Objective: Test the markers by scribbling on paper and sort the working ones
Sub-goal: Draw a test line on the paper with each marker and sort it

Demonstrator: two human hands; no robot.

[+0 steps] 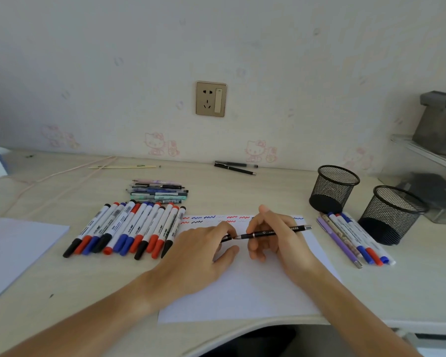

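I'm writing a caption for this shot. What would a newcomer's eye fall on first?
First, the two hands at the centre: the right hand holds a black pen over the white paper, while the left hand pinches what looks like its cap. Next, the row of red, blue and black markers left of the paper, and the two black mesh cups at the right.

Both forearms enter from 6 o'clock, converging toward centre. Left hand (206, 249) palm down, fingers curled, tips pinching a black cap (227, 237) at 3 o'clock. Right hand (273, 234) grips a black pen (273, 231), thumb up at 12, tip pointing to 9.
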